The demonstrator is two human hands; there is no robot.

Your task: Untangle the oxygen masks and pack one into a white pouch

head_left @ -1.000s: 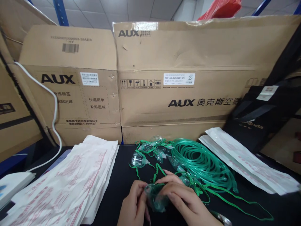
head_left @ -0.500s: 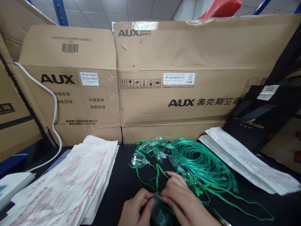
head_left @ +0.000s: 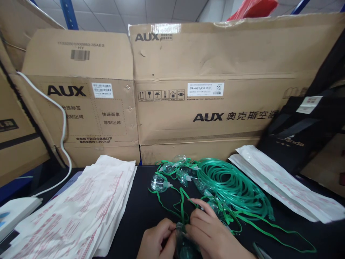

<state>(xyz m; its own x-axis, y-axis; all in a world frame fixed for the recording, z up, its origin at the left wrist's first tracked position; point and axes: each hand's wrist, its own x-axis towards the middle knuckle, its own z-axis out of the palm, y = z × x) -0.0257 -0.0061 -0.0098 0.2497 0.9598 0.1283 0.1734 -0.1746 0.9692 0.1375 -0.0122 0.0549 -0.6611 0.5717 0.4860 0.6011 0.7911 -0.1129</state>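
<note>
Low in the middle, my left hand point(head_left: 159, 237) pinches the left edge of a clear green oxygen mask point(head_left: 185, 246). My right hand point(head_left: 208, 226) is closed on the mask's other side, its index finger stretched forward. The mask's lower part runs out of the picture, and my fingers hide part of its rim. A green elastic strap point(head_left: 182, 207) runs from the top of the mask away across the black table. Just beyond lie several more clear masks, one of them a mask point(head_left: 159, 182) with a white connector, and a big coil of green tubing point(head_left: 229, 183).
A stack of white printed paper pouches point(head_left: 78, 205) lies on the left, more pouches point(head_left: 285, 187) on the right. Cardboard boxes point(head_left: 205, 122) wall off the back. A black bag point(head_left: 293, 133) leans at right; a white device point(head_left: 18, 212) with a cable sits far left.
Both hands stay on the mask, with only small finger shifts. My right hand has moved slightly down around the mask's top edge.
</note>
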